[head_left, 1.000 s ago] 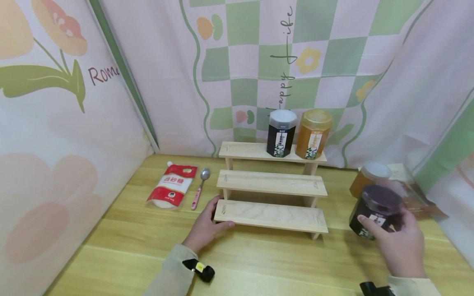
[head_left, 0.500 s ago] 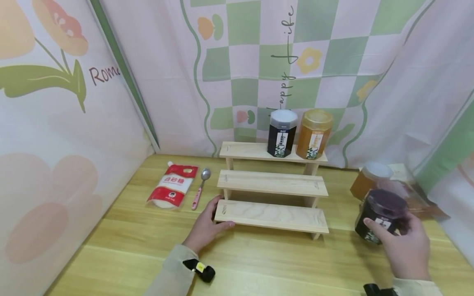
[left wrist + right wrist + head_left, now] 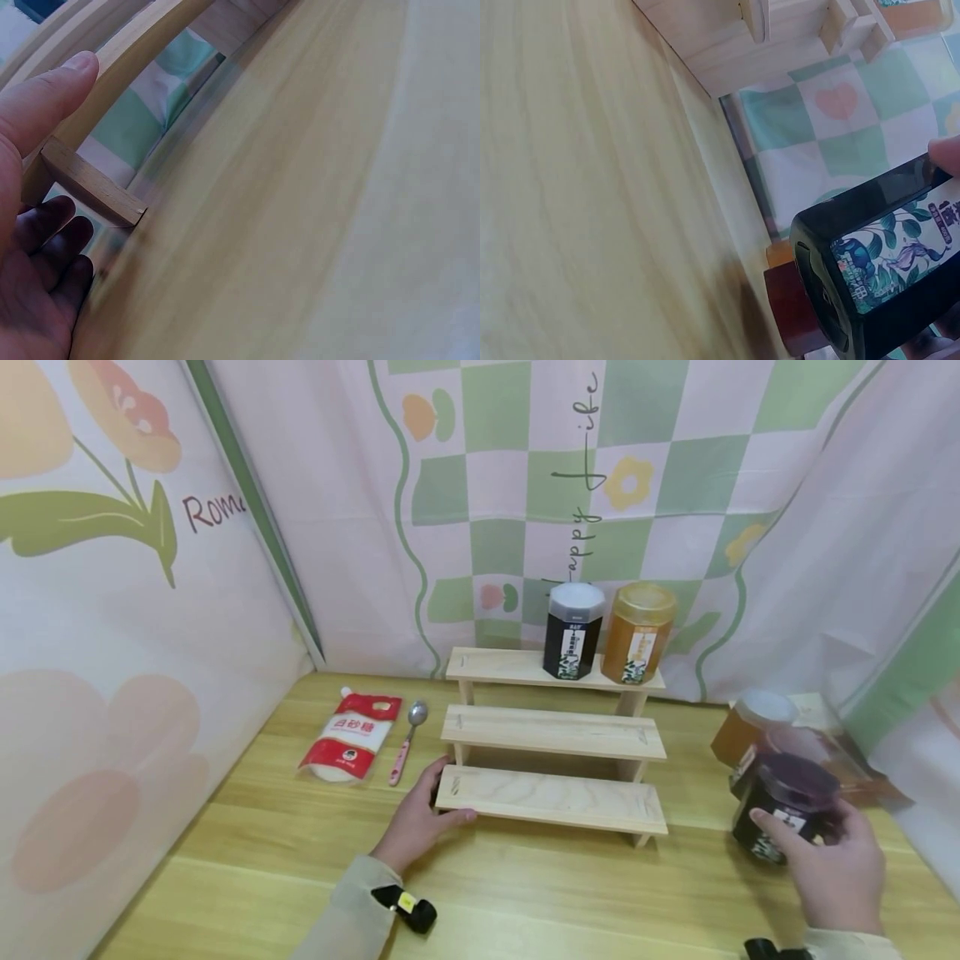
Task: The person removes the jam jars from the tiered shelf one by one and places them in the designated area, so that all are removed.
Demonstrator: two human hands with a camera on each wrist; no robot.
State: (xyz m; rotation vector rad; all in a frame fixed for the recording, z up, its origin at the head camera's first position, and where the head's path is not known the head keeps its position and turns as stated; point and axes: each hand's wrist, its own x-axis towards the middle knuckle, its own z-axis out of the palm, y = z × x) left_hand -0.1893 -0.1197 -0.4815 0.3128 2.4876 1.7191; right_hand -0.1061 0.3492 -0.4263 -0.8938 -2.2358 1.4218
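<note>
My right hand point(image 3: 840, 860) grips a dark jar point(image 3: 783, 806) with a purple lid, thumb across its front. In the right wrist view the jar point(image 3: 885, 262) is raised, its black base and flowered label showing. My left hand point(image 3: 420, 818) holds the left end of the lowest step of a three-step wooden shelf point(image 3: 555, 793). In the left wrist view its thumb point(image 3: 56, 94) lies along the step's front edge, and the fingers curl in near the short leg. A dark jar with a white lid point(image 3: 573, 635) and an amber jar point(image 3: 637, 635) stand on the top step.
Behind the held jar are an amber jar with a white lid point(image 3: 750, 727), a partly hidden dark red jar point(image 3: 787, 307) and a brownish clear package point(image 3: 862, 768). Left of the shelf lie a red-and-white sugar bag point(image 3: 351, 739) and a pink-handled spoon point(image 3: 407, 739). Printed curtains surround the table.
My right hand has carried the dark jar to the right and slightly nearer me, uncovering more of what stands behind it. The left hand stays at the shelf.
</note>
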